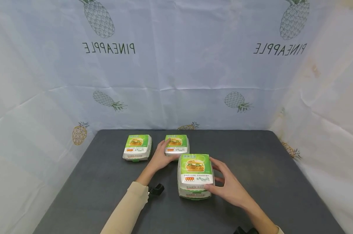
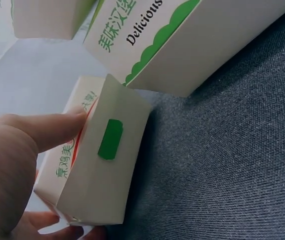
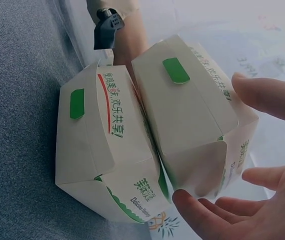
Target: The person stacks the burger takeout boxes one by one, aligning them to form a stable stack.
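Note:
Burger boxes, white card with green printed lids, are what both hands are at. My left hand (image 1: 161, 156) grips the back middle burger box (image 1: 177, 150), thumb across its front and fingers round the far side; the left wrist view shows its green tab (image 2: 111, 139). Nearer me, two boxes are stacked, a lower box (image 3: 107, 145) under an upper box (image 3: 187, 115). At the right side of this stack is my right hand (image 1: 229, 186), fingers spread and only slightly bent around the upper box, thumb by its front corner.
Another burger box (image 1: 137, 148) stands at the back left, to the left of my left hand. The dark grey table (image 1: 246, 149) ends at a pineapple-print cloth (image 1: 176, 71) behind. Similar white cloth hangs on both sides.

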Demonstrator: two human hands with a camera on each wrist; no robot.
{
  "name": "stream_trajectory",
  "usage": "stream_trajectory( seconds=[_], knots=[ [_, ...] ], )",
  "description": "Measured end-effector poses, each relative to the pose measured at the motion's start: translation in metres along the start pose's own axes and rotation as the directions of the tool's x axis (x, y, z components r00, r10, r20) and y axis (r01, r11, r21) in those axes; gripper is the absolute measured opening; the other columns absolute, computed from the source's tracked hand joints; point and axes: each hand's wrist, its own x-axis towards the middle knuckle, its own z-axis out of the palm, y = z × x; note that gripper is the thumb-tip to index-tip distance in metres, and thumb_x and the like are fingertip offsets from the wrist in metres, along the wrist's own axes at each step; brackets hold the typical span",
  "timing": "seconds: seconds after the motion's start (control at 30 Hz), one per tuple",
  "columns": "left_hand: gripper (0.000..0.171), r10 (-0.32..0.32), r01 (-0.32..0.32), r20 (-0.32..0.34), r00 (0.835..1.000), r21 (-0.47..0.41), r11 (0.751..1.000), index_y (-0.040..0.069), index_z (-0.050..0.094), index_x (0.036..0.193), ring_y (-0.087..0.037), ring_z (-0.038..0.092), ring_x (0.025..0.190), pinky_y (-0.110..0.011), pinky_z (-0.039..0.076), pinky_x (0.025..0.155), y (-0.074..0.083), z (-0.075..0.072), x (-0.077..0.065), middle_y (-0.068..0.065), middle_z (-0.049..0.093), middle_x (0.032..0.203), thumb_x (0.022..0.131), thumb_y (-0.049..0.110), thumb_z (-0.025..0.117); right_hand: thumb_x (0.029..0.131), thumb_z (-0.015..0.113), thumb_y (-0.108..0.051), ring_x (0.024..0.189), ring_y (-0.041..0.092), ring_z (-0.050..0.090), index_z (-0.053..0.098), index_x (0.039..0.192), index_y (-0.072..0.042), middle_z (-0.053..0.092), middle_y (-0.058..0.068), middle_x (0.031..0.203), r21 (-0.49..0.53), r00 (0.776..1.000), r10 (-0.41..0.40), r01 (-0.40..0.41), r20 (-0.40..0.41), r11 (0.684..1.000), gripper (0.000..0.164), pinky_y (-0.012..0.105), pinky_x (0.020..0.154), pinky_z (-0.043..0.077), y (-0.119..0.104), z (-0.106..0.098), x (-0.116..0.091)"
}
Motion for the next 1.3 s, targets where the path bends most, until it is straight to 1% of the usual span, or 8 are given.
stream_trajectory(
  seconds=[0.27,0.4,0.53,0.67,0.77,1.0,1.07,1.3],
  knots=[
    [0.089,0.034,-0.034,-0.014,0.999,0.016,0.999,0.014,0.035,0.16,-0.047,0.026,0.148,-0.065,0.031,0.111,-0.004,0.001,0.0,-0.026,0.02,0.163,0.088,0.045,0.079,0.087,0.083,-0.029,0.143,0.042,0.034,0.029,0.16,-0.017,0.029,0.01,0.159,0.01,1.0,-0.015,0.015,-0.004,1.0,0.091,0.037,0.101,0.05,-0.001,-0.001,-0.001],
    [0.088,0.047,-0.047,-0.029,0.998,0.007,0.999,0.014,0.037,0.159,-0.046,0.026,0.148,-0.066,0.032,0.11,0.0,-0.003,-0.003,-0.025,0.022,0.163,0.088,0.046,0.079,0.087,0.084,-0.029,0.143,0.041,0.034,0.029,0.16,-0.017,0.03,0.01,0.159,0.006,1.0,-0.007,0.007,-0.006,1.0,0.092,0.037,0.101,0.05,-0.001,0.0,-0.001],
    [0.087,0.055,-0.055,-0.047,0.997,-0.001,0.998,0.015,0.036,0.159,-0.046,0.024,0.149,-0.066,0.032,0.11,0.008,-0.008,-0.006,-0.023,0.02,0.164,0.089,0.046,0.077,0.087,0.084,-0.029,0.142,0.042,0.034,0.029,0.16,-0.016,0.03,0.01,0.158,0.005,1.0,-0.003,0.003,-0.01,1.0,0.093,0.036,0.101,0.05,-0.002,-0.001,-0.001],
    [0.086,0.066,-0.065,-0.066,0.996,0.012,0.998,0.017,0.035,0.16,-0.045,0.024,0.149,-0.066,0.032,0.11,0.017,-0.014,-0.006,-0.022,0.019,0.165,0.09,0.045,0.076,0.086,0.084,-0.029,0.142,0.042,0.035,0.03,0.16,-0.015,0.03,0.01,0.158,0.004,1.0,0.001,-0.001,-0.012,1.0,0.093,0.04,0.102,0.05,-0.003,-0.001,-0.002],
    [0.085,0.078,-0.076,-0.084,0.993,0.02,0.997,0.017,0.035,0.16,-0.044,0.026,0.149,-0.065,0.032,0.11,0.024,-0.02,-0.006,-0.021,0.021,0.164,0.09,0.044,0.077,0.086,0.085,-0.03,0.142,0.041,0.035,0.03,0.16,-0.015,0.031,0.01,0.158,0.004,1.0,0.007,-0.007,-0.012,1.0,0.093,0.041,0.101,0.05,-0.003,0.0,-0.001],
    [0.086,0.103,-0.102,-0.128,0.986,0.012,0.995,0.019,0.035,0.16,-0.042,0.029,0.147,-0.063,0.034,0.109,0.042,-0.037,-0.009,-0.02,0.022,0.163,0.089,0.043,0.077,0.085,0.085,-0.032,0.141,0.038,0.037,0.031,0.16,-0.018,0.032,0.01,0.157,-0.015,1.0,0.009,-0.009,-0.015,1.0,0.093,0.036,0.1,0.051,-0.003,0.002,-0.001],
    [0.086,0.1,-0.098,-0.134,0.986,0.02,0.995,0.022,0.035,0.16,-0.04,0.03,0.146,-0.061,0.036,0.109,0.048,-0.042,-0.011,-0.017,0.022,0.164,0.089,0.045,0.077,0.085,0.086,-0.032,0.141,0.038,0.037,0.031,0.16,-0.018,0.033,0.009,0.157,-0.014,1.0,0.01,-0.01,-0.018,1.0,0.094,0.036,0.1,0.051,-0.003,0.003,-0.001],
    [0.085,0.135,-0.135,-0.151,0.979,0.009,0.991,0.022,0.035,0.16,-0.036,0.037,0.141,-0.058,0.037,0.107,0.064,-0.054,-0.018,-0.013,0.025,0.163,0.09,0.043,0.077,0.085,0.086,-0.031,0.14,0.036,0.037,0.031,0.16,-0.018,0.034,0.009,0.156,-0.008,1.0,0.008,-0.008,-0.022,1.0,0.094,0.035,0.099,0.051,-0.001,0.004,-0.002]
  ],
)
